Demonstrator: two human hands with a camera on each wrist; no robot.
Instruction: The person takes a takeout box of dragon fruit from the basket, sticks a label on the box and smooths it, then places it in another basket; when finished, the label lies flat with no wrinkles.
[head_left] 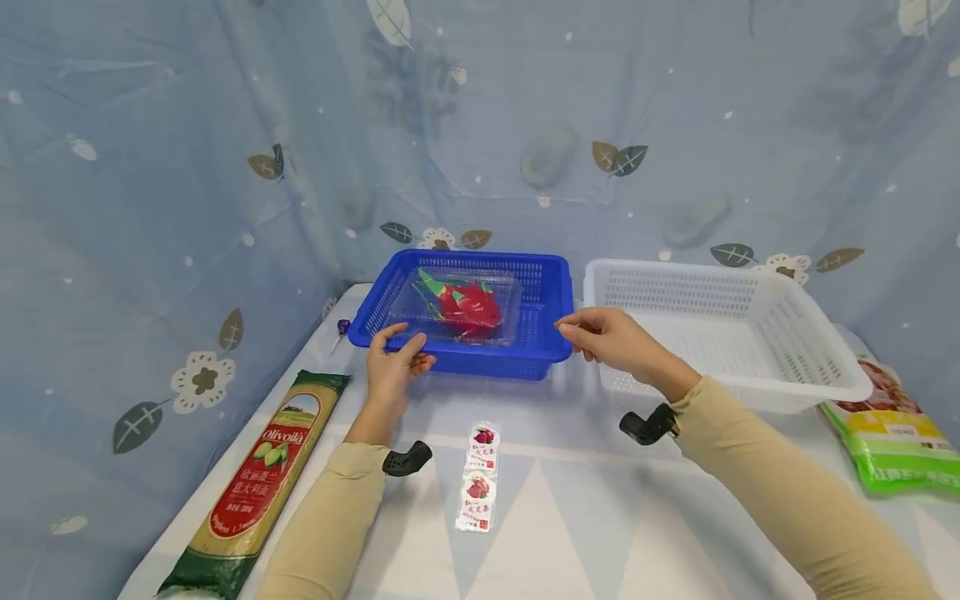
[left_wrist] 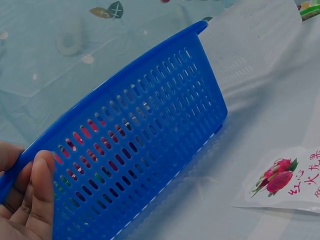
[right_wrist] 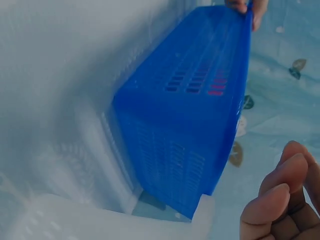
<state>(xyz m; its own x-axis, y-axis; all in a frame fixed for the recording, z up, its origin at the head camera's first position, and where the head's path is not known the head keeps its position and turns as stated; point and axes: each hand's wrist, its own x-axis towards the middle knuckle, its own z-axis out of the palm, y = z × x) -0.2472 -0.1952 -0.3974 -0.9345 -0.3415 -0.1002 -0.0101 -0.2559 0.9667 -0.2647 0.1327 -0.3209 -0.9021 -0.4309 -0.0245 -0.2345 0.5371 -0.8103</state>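
A blue plastic basket stands at the back of the table. Inside it lies a clear plastic box with a red dragon fruit showing green leaf tips. My left hand grips the basket's front rim near the left corner; fingers and thumb show on both sides of the rim in the left wrist view. Beside the front right corner hovers my right hand, its fingers loosely bent and apart from the basket in the right wrist view. I see nothing held in it.
A white basket stands right of the blue one, a green and yellow bag beyond it. Two joined dragon fruit labels lie in front. At left are a spaghetti pack and a purple-topped lollipop. Patterned curtain hangs behind.
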